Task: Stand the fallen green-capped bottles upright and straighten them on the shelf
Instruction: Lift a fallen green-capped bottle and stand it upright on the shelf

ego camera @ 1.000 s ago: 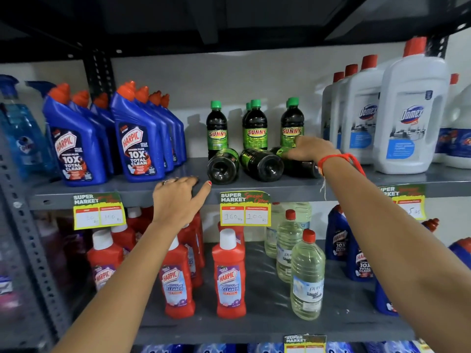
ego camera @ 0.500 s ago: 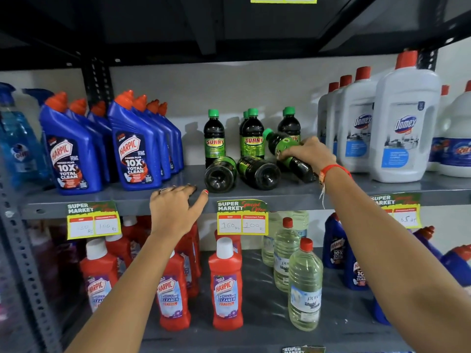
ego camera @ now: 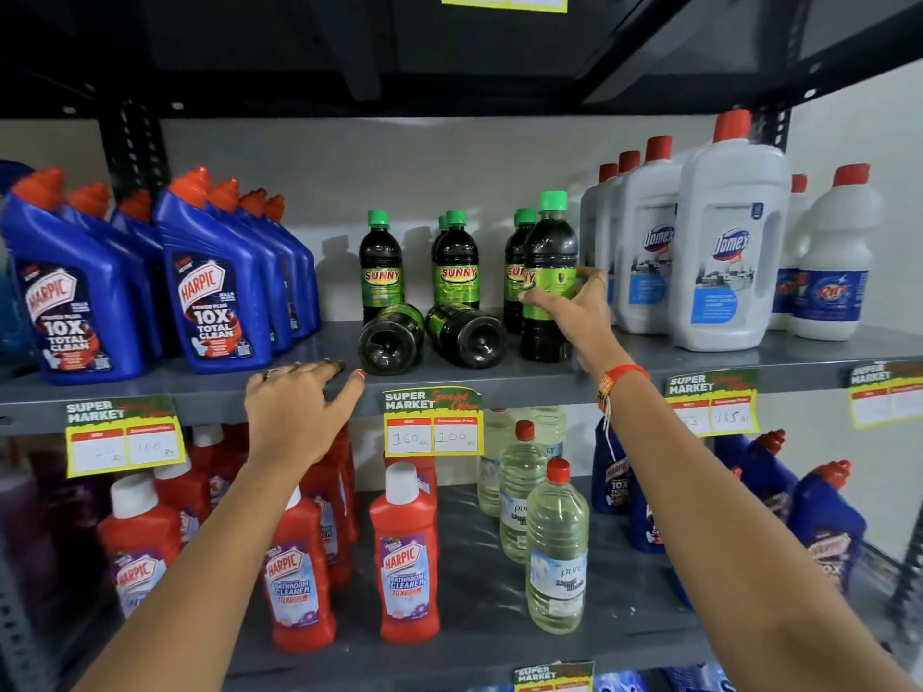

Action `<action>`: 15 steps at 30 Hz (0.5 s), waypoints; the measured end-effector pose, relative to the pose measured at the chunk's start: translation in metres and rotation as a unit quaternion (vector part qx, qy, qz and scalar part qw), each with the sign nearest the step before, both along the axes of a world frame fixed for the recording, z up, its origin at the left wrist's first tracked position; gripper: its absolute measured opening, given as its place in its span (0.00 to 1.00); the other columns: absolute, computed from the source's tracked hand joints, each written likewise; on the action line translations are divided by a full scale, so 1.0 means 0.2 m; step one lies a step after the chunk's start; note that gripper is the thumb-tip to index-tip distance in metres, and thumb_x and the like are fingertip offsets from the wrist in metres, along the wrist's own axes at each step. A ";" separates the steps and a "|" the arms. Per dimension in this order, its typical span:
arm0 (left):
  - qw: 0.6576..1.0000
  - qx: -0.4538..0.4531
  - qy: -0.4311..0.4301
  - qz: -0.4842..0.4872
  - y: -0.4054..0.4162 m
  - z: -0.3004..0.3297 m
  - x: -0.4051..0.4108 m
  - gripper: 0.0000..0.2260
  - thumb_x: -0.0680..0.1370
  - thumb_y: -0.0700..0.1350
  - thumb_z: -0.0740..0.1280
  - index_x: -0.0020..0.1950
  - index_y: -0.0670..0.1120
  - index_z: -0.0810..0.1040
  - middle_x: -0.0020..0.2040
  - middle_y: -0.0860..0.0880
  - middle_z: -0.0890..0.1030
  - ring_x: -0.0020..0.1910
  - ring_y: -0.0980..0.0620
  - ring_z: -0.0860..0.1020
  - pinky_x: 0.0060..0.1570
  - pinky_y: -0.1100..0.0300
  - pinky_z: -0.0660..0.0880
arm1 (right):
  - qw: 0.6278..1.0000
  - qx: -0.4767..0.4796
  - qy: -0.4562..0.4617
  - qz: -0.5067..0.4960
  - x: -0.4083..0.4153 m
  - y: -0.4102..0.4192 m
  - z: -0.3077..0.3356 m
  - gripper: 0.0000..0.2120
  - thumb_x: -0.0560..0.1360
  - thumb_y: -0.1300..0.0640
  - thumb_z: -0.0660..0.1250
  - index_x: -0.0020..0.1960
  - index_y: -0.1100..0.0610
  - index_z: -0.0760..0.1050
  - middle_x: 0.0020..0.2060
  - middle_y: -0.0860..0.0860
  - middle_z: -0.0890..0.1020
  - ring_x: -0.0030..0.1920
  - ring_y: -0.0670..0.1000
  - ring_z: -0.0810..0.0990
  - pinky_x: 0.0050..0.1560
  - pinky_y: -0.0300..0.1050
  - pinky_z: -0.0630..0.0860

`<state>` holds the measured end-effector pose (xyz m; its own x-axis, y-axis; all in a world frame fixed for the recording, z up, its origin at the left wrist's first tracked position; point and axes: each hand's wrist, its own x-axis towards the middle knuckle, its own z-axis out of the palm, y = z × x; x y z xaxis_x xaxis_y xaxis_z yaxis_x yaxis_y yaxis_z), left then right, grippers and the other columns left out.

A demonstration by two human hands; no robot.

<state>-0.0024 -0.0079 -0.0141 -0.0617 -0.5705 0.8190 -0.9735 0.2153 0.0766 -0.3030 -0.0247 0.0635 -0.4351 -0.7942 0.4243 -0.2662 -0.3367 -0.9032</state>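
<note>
Dark green-capped SUNNY bottles fill the middle of the grey upper shelf (ego camera: 559, 379). My right hand (ego camera: 574, 304) grips one green-capped bottle (ego camera: 549, 252) around its label; it stands upright near the shelf front, right of the group. Two fallen bottles lie side by side with their bases toward me: the left one (ego camera: 389, 339) and the right one (ego camera: 467, 334). Several more stand upright behind, such as one at the back left (ego camera: 380, 264). My left hand (ego camera: 299, 407) rests flat on the shelf's front edge, holding nothing.
Blue Harpic bottles (ego camera: 210, 287) crowd the shelf's left side and white Domex jugs (ego camera: 724, 252) the right. Price tags (ego camera: 432, 422) hang on the shelf edge. The lower shelf holds red Harpic bottles (ego camera: 407, 556) and clear bottles (ego camera: 557, 546).
My right hand has lifted the rightmost fallen bottle from lying, through a tilt, to upright. The left hand stays on the shelf edge. The camera has moved closer.
</note>
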 end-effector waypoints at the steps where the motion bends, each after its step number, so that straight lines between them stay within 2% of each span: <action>1: 1.000 -0.002 0.000 0.001 0.00 0.00 0.00 0.28 0.73 0.62 0.53 0.48 0.44 0.84 0.43 0.43 0.85 0.43 0.43 0.81 0.47 0.49 0.70 | 1.000 0.004 0.009 0.002 0.01 0.00 0.00 0.50 0.57 0.51 0.79 0.71 0.61 0.56 0.52 0.50 0.77 0.61 0.55 0.76 0.65 0.54 0.72; 4: 1.000 -0.001 -0.003 0.002 0.00 0.00 0.00 0.28 0.73 0.63 0.52 0.48 0.44 0.84 0.42 0.43 0.85 0.43 0.43 0.81 0.47 0.49 0.71 | 0.998 0.015 0.053 -0.013 0.03 -0.01 0.00 0.50 0.61 0.50 0.78 0.73 0.62 0.54 0.61 0.56 0.75 0.64 0.57 0.74 0.67 0.55 0.70; 8: 1.000 -0.003 0.000 0.001 0.00 0.00 0.00 0.28 0.73 0.62 0.52 0.48 0.44 0.84 0.43 0.43 0.85 0.44 0.43 0.81 0.48 0.49 0.70 | 0.971 0.028 0.190 -0.141 0.06 0.03 -0.04 0.48 0.61 0.41 0.76 0.70 0.63 0.58 0.69 0.63 0.63 0.71 0.64 0.59 0.68 0.56 0.64; 9: 1.000 -0.005 -0.001 0.001 0.00 0.00 0.00 0.28 0.73 0.62 0.53 0.48 0.44 0.84 0.43 0.43 0.85 0.43 0.43 0.81 0.47 0.49 0.71 | 0.962 0.032 0.215 -0.166 0.07 0.04 -0.05 0.48 0.61 0.40 0.76 0.69 0.63 0.58 0.69 0.63 0.63 0.71 0.64 0.59 0.66 0.56 0.65; 12: 1.000 -0.007 -0.005 -0.001 0.00 -0.01 0.00 0.27 0.73 0.62 0.53 0.48 0.44 0.84 0.42 0.43 0.85 0.42 0.43 0.81 0.46 0.49 0.71 | 0.963 0.013 0.208 -0.170 0.06 0.04 -0.07 0.47 0.60 0.43 0.78 0.68 0.64 0.60 0.65 0.61 0.70 0.67 0.61 0.69 0.61 0.54 0.71; 15: 1.000 -0.003 -0.006 0.004 -0.01 -0.01 0.00 0.28 0.73 0.62 0.53 0.48 0.44 0.84 0.42 0.43 0.85 0.43 0.43 0.81 0.46 0.49 0.71 | 0.982 0.035 0.153 -0.102 -0.01 0.03 -0.03 0.43 0.61 0.49 0.79 0.68 0.61 0.61 0.59 0.55 0.75 0.58 0.54 0.75 0.58 0.48 0.72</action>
